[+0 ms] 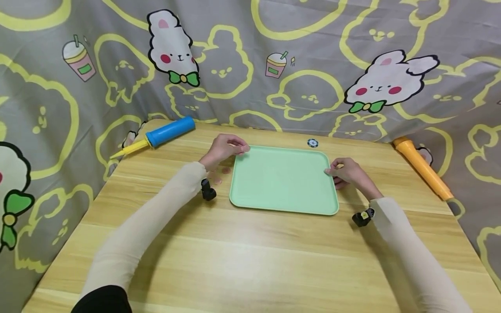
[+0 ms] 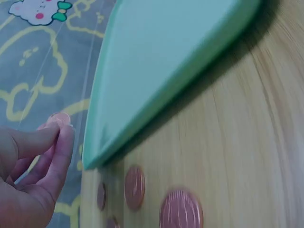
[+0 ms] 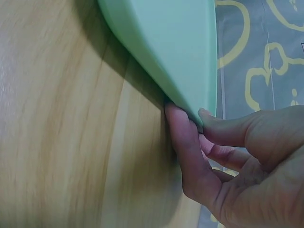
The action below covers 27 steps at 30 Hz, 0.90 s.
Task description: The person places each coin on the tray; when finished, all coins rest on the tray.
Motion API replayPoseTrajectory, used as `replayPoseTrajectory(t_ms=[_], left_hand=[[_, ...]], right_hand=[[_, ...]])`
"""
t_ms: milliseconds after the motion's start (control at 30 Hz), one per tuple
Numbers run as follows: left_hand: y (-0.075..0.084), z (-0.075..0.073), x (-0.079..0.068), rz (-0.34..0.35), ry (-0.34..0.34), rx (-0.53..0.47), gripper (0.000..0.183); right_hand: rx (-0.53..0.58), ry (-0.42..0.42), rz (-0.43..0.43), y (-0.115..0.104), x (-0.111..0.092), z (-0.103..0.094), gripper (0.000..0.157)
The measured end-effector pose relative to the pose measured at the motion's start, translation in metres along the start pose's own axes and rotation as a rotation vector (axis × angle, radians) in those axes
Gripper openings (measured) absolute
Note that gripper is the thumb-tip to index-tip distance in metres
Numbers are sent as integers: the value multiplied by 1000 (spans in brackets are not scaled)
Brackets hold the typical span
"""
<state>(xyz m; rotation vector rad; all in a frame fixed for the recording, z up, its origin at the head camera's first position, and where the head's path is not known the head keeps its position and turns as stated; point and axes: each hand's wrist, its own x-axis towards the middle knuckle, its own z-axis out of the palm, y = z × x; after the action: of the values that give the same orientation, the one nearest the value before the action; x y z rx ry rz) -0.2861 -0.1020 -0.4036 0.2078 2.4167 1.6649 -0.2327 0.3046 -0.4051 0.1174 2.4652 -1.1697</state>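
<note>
In the head view a pale green tray [image 1: 283, 180] lies on the wooden table. My left hand [image 1: 225, 150] is at the tray's far left corner. Between its thumb and fingertips it pinches a copper-coloured coin [image 2: 61, 118], seen edge-up in the left wrist view. More copper coins [image 2: 180, 211] lie on the table just left of the tray, partly under my left wrist in the head view. My right hand [image 1: 346, 171] grips the tray's right rim, thumb on top and fingers below, as the right wrist view [image 3: 228, 156] shows.
A blue-and-white poker chip [image 1: 312, 143] lies behind the tray. A blue hand pump [image 1: 172, 131] with a yellow nozzle rests at the back left. At the right edge lies an orange stick [image 1: 422, 168] with a thicker end. A patterned curtain [image 1: 235, 100] hangs behind the table.
</note>
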Motion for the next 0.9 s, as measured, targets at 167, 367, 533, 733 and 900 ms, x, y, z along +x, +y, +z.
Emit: replayPoseTrajectory(t_ms=[167,367,533,733,900], left_hand=[[4,11,10,-20,-24,-37,18],[5,25,18,-36,-42,-19,14],[-1,29,18,-77,-8,70,12],[2,37,21,-53,34,224,11],[6,45,23,-57,34,248,14]], right_hand=[[-2,-18,-1,-1,1,0,24],[-19,-12,11,-1,0,-1,25],[-33,-29,4,-3,3,2,26],[-57,-29,-3,-5,4,0,28],[-63,-30,16,-2,2,-1,26]])
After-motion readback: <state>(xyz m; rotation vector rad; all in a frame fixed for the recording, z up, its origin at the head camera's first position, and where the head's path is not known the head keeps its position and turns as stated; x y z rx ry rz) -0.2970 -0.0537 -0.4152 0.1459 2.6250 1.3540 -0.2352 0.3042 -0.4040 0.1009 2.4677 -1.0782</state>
